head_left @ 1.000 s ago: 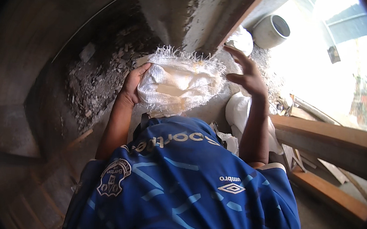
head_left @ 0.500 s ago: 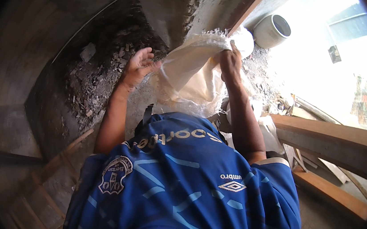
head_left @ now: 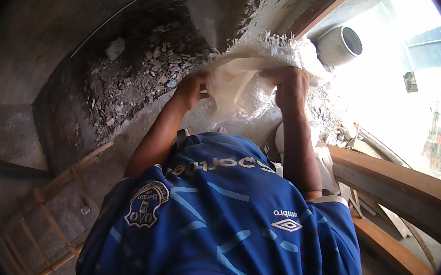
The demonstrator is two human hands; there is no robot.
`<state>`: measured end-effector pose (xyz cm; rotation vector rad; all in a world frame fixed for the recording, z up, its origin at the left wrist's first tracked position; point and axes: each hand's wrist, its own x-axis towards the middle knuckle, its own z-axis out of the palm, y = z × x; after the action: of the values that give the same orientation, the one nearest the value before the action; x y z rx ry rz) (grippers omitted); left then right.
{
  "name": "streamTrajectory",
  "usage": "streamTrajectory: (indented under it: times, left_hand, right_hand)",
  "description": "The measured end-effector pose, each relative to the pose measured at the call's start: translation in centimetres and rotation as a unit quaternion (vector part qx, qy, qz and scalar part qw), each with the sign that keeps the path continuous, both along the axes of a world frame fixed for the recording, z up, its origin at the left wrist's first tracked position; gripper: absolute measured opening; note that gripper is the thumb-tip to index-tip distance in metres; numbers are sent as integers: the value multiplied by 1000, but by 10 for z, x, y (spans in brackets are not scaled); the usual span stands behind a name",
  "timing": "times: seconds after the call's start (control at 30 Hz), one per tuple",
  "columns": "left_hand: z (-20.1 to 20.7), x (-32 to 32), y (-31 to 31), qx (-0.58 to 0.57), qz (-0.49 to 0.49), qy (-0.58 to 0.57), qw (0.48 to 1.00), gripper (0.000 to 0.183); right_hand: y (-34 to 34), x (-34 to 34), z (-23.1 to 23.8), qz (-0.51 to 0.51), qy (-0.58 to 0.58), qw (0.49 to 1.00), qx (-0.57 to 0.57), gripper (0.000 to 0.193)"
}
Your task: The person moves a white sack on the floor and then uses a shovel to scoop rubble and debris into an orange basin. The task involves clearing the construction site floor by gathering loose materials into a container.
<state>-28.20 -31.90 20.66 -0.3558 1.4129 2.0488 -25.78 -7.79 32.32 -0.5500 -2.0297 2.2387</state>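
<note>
A white woven sack (head_left: 240, 78) with a frayed edge hangs between my hands in front of my chest. Its mouth spreads wide, and part of the cloth is smeared by motion. My right hand (head_left: 292, 86) is closed on the sack's rim at the right, knuckles up. At the left rim, my left hand (head_left: 192, 89) has its fingers curled round the edge of the cloth. The fingertips of both hands are partly hidden by the fabric.
Broken rubble (head_left: 151, 76) lies along the wall on the left. A wooden ladder (head_left: 55, 222) rests at lower left. A pale bucket (head_left: 340, 45) stands at far right, beyond a wooden post (head_left: 319, 13). Thick wooden beams (head_left: 394, 174) and scrap boards are at right.
My left hand, open and apart from the sack before, has moved right and closed on its left rim. The sack has shifted up and right with my right hand.
</note>
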Motion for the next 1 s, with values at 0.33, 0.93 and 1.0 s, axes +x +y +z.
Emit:
streamTrajectory:
  times: [0.33,0.93,1.0]
  left_hand:
    - [53,-12,-50,367,9,-63,928,33]
    - [91,-18,-65,-69,-104,173,977,60]
    - [71,-18,-78,-291,-38,341,893,76]
  right_hand:
    - [158,26,-110,486,230,739,405,19]
    - [-36,-17,-58,302,90,948,54,35]
    - [-39,-22,-63,280,56,957,-57,33]
